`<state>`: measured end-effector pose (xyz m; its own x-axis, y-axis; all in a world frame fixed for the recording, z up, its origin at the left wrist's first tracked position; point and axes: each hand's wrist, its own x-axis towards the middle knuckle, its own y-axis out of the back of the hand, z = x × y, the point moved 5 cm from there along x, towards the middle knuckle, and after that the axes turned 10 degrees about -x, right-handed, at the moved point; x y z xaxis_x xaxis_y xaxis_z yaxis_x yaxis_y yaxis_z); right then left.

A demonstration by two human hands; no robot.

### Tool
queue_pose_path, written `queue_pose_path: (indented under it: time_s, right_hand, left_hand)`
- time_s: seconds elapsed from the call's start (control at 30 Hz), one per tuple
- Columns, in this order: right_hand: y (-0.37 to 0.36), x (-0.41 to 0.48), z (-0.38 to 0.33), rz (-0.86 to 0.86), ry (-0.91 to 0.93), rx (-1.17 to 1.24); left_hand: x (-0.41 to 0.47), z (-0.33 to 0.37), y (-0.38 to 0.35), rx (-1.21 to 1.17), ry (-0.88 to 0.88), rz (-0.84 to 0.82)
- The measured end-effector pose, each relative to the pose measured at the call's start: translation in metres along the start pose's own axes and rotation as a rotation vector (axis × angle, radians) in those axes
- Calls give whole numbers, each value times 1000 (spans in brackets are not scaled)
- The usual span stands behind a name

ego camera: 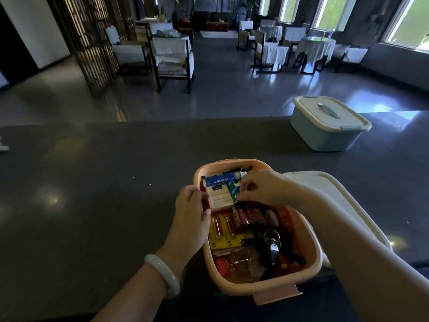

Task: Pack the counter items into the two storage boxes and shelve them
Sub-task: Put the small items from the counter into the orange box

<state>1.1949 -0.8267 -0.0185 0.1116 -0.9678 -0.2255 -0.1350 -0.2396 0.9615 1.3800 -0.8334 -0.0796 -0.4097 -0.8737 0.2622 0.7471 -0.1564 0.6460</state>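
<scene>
Two hands and two boxes were seen on one dark counter (104,182). One small white thing (3,148) was seen at the far left edge, too blurred to tell what it was. One pale bracelet (162,273) was worn on the left wrist.

The left hand (192,212) was laid over the left wall of the pink box (243,288), and its curled fingers were held on a small cream box (220,201) inside. The pink box was set near the front of the counter with no lid on it. It was filled with many things: one blue packet (218,181) at the back, one green packet (232,190) beside the cream box, one yellow card of batteries (221,238), more batteries beside the card, and one bunch of keys (270,240).

The green packet was pinched by the curled fingers of the right hand (262,188). One white lid (348,194) was laid just beside the pink box, on its right. Far back on the right, one blue box (325,138) was kept closed with its own lid on.
</scene>
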Motion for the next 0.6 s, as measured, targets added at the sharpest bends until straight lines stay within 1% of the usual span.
queue_pose_path:
  time_s: [0.13, 0.2, 0.27, 0.33, 0.43, 0.6]
  right_hand:
    - [17, 36, -26, 100, 22, -34]
    - [28, 55, -46, 162, 66, -8]
    - [35, 74, -72, 186, 126, 26]
    - [34, 94, -100, 169, 192, 31]
    - [24, 126, -149, 87, 311, -9]
    - [2, 177, -234, -35, 445, -103]
  left_hand:
    - [-2, -10, 10, -6, -20, 8]
    - [-3, -16, 17, -3, 15, 12]
    - [-4, -27, 30, 34, 71, 47]
    - [-7, -44, 49, 96, 148, 72]
    - [-13, -78, 89, 138, 262, 121]
    - [-24, -136, 168, 256, 449, 189]
